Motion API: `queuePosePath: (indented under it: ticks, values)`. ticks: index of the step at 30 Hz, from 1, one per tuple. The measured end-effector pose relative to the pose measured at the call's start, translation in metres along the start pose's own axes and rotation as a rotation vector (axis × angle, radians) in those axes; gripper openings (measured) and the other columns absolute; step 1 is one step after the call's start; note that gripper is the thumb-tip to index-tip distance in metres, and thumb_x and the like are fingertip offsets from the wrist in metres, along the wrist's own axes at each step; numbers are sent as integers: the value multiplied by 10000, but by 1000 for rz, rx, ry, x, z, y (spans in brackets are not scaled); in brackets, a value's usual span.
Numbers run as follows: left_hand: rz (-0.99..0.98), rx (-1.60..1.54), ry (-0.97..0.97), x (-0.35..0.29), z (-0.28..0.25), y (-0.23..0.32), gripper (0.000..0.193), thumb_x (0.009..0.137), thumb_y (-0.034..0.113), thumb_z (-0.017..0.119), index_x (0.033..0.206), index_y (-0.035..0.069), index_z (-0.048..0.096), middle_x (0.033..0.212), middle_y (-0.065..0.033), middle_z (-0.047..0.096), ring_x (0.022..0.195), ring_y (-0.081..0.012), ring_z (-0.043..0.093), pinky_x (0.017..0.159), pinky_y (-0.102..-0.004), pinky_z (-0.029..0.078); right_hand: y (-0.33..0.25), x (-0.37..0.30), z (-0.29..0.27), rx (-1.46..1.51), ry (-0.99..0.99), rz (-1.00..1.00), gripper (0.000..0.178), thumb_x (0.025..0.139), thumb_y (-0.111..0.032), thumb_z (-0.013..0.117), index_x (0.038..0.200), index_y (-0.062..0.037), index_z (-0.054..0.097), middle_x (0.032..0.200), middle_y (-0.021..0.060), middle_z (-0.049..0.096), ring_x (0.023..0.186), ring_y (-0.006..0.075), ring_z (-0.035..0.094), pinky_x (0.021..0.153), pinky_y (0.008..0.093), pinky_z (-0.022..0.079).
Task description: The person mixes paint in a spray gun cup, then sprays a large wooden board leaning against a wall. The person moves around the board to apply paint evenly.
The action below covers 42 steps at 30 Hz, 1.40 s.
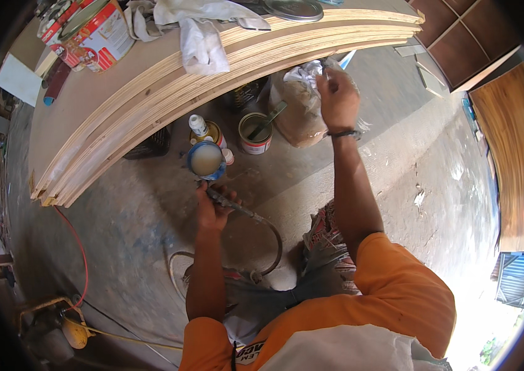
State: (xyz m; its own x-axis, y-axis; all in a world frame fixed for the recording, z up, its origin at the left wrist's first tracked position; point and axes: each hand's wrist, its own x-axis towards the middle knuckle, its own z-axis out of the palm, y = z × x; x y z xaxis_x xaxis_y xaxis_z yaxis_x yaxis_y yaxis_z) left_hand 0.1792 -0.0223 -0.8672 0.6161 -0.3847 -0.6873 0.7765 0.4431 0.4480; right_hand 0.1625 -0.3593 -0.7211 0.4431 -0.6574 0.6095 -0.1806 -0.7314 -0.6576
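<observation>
The floor point(330, 179) runs beneath a surface of stacked boards point(150, 65). Below its near edge stands a plastic bag point(296, 127); the right hand point(339, 99) curls over it — I cannot tell what its grip has. Red-and-white cans point(104, 40) occupy the surface's far left corner. Off the near edge, the left hand point(211, 216) has its grip wrapped round a spray gun point(220, 198) — blue cup point(215, 175) uppermost.

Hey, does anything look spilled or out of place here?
No clear spill by the open cup at the left hand. A white cloth droops over the edge of the stacked boards as if tossed there; pale scraps litter the floor at right.
</observation>
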Motion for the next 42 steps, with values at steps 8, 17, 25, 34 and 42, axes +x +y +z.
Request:
queuePosePath:
  ticks: [8,17,25,34,42]
  values:
    - [15,-10,-42,-4,-2,2,436,889,507,567,1079,125,478,966,-56,564,854,-317,626,797,-575,478,-60,100,1,952,-249,616,290,896,-156,470,1048,73,565,846,187,665,640,249,650,465,308,424]
    - [22,-43,-41,-5,-1,0,445,891,518,562,1066,118,474,937,-51,566,822,-311,641,754,-564,491,-48,109,9,1073,-148,526,190,904,-108,501,928,61,583,764,168,649,602,216,615,462,298,406]
    - [35,-52,12,-10,-4,8,402,906,478,542,1022,99,479,914,-55,556,802,-310,634,730,-549,505,-89,-14,-74,542,-564,48,128,902,-142,587,903,-17,613,697,40,619,618,83,569,521,248,444]
    - [28,-29,-38,-11,-1,8,417,916,495,525,1031,99,467,945,-60,557,814,-308,638,752,-558,500,-5,-100,94,-456,-690,-697,90,843,-176,560,870,-91,563,818,89,609,721,284,646,614,423,523]
    - [71,-35,-67,-15,-7,4,423,899,520,542,1030,125,468,971,-56,553,820,-297,631,798,-560,480,58,-146,131,-473,-623,-1062,150,823,-182,563,937,-101,617,806,54,600,655,209,644,560,362,518]
